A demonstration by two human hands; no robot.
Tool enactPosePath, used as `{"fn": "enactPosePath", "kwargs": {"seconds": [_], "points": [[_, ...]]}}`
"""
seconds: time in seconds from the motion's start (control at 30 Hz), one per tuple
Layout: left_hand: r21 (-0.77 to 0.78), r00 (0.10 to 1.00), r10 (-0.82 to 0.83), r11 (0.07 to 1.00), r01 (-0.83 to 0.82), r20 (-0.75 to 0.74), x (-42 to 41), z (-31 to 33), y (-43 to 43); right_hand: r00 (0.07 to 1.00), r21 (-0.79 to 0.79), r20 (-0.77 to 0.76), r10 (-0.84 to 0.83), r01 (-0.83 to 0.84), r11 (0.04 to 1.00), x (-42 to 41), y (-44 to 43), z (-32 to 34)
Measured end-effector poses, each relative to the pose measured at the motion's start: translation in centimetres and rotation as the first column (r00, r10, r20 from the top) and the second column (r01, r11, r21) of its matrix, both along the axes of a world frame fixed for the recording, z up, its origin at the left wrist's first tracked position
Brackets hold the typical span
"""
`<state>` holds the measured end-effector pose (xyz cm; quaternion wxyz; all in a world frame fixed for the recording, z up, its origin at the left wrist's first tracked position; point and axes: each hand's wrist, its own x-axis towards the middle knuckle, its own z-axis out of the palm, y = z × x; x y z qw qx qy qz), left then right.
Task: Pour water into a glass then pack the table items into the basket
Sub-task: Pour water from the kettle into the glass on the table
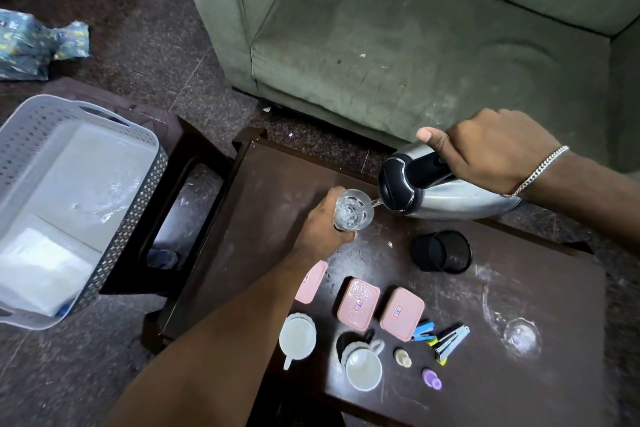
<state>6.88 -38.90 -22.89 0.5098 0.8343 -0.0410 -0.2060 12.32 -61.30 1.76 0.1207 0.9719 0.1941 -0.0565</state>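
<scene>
My left hand (322,225) grips a clear glass (353,210) over the dark brown table (263,218). My right hand (491,152) holds the black handle of a steel kettle (450,198), tipped to the left so its spout meets the glass rim; a thin stream of water runs in. On a dark stool at the left stands the grey plastic basket (114,135), with white paper in its near end. Near the table's front lie three pink lidded boxes (358,303), two white cups (363,369), a black mesh pen cup (441,251) and a second clear glass (519,334) on its side.
Small items lie at the table's front right: a stapler (452,341), blue and yellow clips (424,331), a purple cap (432,378), a beige piece (402,357). A green sofa (398,28) stands behind the table. A patterned bag (31,45) lies on the floor, far left.
</scene>
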Motion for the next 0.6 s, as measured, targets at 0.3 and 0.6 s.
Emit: {"fn": "enactPosePath", "kwargs": {"seconds": [0.3,0.6], "points": [[0.014,1.0,-0.004,1.0,0.004,-0.001,-0.06,-0.01,-0.01,1.0,-0.002,-0.003,0.004,-0.004,1.0,-0.26,0.14,-0.03],[0.017,1.0,-0.011,1.0,0.011,-0.004,-0.01,-0.01,0.08,0.999,-0.023,-0.016,-0.044,0.044,0.999,-0.51,-0.25,-0.35]]}}
